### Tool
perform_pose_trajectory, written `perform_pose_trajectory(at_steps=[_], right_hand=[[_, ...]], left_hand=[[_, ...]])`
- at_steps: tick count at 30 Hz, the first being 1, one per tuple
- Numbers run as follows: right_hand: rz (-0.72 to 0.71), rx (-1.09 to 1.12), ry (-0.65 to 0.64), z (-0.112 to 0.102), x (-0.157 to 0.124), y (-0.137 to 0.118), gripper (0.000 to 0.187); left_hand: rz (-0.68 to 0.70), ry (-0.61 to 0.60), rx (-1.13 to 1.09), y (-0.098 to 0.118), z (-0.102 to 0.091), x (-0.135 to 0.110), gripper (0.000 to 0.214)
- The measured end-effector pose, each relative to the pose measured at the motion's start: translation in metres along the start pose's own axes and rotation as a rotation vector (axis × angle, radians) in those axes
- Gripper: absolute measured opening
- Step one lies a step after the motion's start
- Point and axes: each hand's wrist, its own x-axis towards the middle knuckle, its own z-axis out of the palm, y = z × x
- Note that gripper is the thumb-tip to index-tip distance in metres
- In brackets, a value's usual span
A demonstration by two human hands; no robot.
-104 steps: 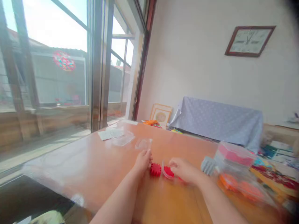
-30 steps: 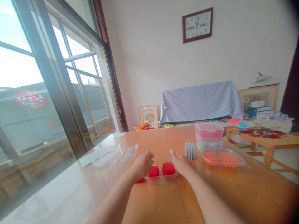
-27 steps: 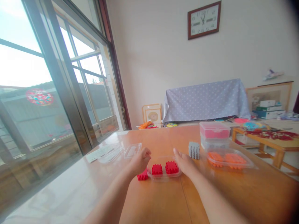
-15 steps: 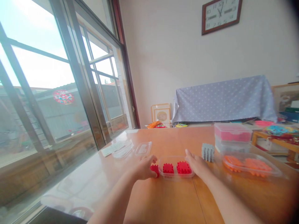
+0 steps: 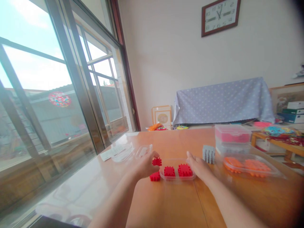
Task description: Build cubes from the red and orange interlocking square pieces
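Observation:
My left hand [image 5: 144,164] pinches a red toothed block [image 5: 157,161] and holds it just above the table, at the left end of a clear plastic tray [image 5: 177,178]. Two red blocks [image 5: 177,171] lie inside the tray. Another red block [image 5: 155,176] rests on the table beside the tray's left end. My right hand [image 5: 198,166] rests against the tray's right end, fingers together and laid flat.
A grey block stack [image 5: 208,154] stands right of my right hand. A clear tray of orange blocks [image 5: 249,166] and a lidded box of pink pieces [image 5: 232,136] sit to the right. Clear lids [image 5: 143,150] and papers [image 5: 109,153] lie left, near the window [image 5: 59,95].
My left hand has picked a red block up off the table by the tray's left end. The right hand stays at the tray. The camera swung slightly.

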Motion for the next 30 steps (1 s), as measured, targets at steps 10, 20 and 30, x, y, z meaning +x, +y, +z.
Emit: perform_pose_trajectory(at_steps=[10,20,30], right_hand=[[0.032,-0.044,0.0,-0.005,0.0,-0.001,0.076],[0.088,0.007,-0.03,-0.008,-0.001,-0.006,0.084],[0.084,0.06,-0.025,-0.008,0.002,-0.002,0.083]], left_hand=[[0.127,-0.181,0.26,0.021,0.054,0.022,0.038],[0.296,-0.261,0.324,0.027,0.054,0.022,0.035],[0.258,-0.248,0.369,0.022,0.063,0.024,0.034]])
